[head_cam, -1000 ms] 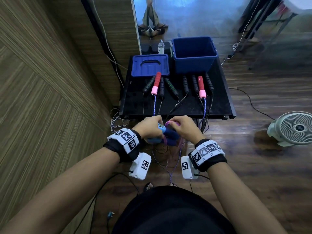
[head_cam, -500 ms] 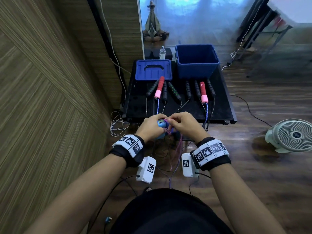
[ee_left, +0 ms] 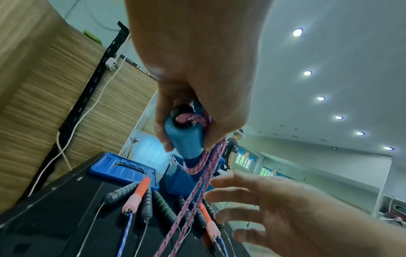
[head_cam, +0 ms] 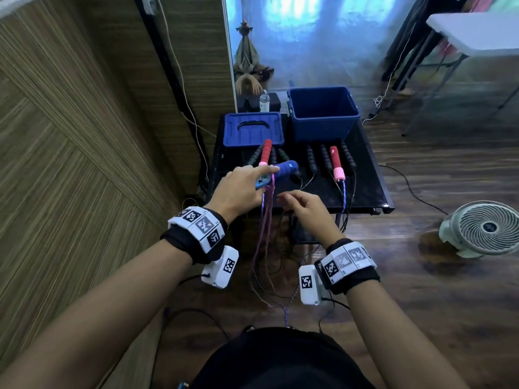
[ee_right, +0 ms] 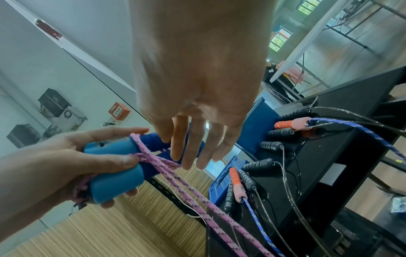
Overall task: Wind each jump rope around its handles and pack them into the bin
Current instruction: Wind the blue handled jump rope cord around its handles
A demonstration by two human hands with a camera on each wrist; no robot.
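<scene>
so the left hand [head_cam: 241,189] is gripping the paired blue foam handles [head_cam: 280,171] mid-frame, pointing up-right, while the empty right hand [head_cam: 304,206] is hovering loose-fingered just right of the dangling pink braided rope [head_cam: 265,220].

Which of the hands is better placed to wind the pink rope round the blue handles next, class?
Probably the right hand: it is open, holds nothing and hovers beside the hanging pink rope. The left hand grips the blue handles, so it is busy steadying them.
</scene>
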